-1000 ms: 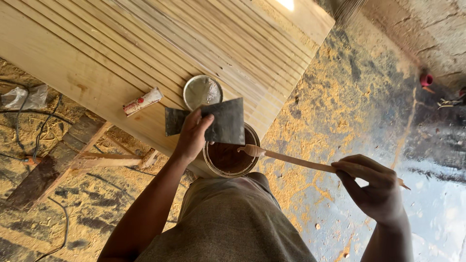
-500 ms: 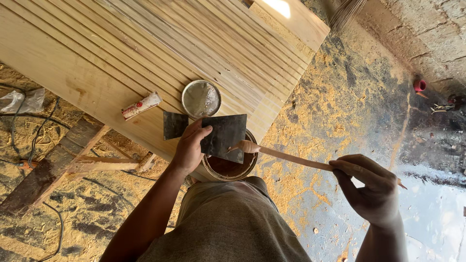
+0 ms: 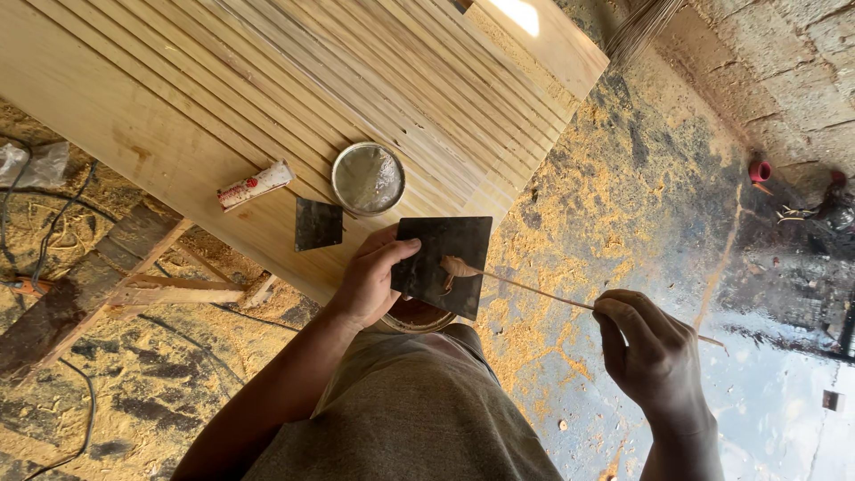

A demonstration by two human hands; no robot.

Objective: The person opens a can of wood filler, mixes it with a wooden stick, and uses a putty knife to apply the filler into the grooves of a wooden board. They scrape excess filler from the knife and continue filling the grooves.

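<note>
the right hand's fingers [image 3: 637, 334] are pinched shut round the near end of a thin wooden stick [image 3: 534, 289]. its long axis runs from them up and to the left, and its paste-laden tip rests on a dark square plate [image 3: 450, 258]. the left hand [image 3: 370, 281], nearer the plate, clamps its left edge, thumb on top. beneath it peeks the rim of a tin [image 3: 419, 322]. farther off lie a smaller dark square [image 3: 318, 224], a round lid [image 3: 368, 178] and a small roll [image 3: 256, 185] on the slatted wooden panel [image 3: 223, 80]. half a second ago the two squares overlapped in that hand; now one lies apart on the panel.
</note>
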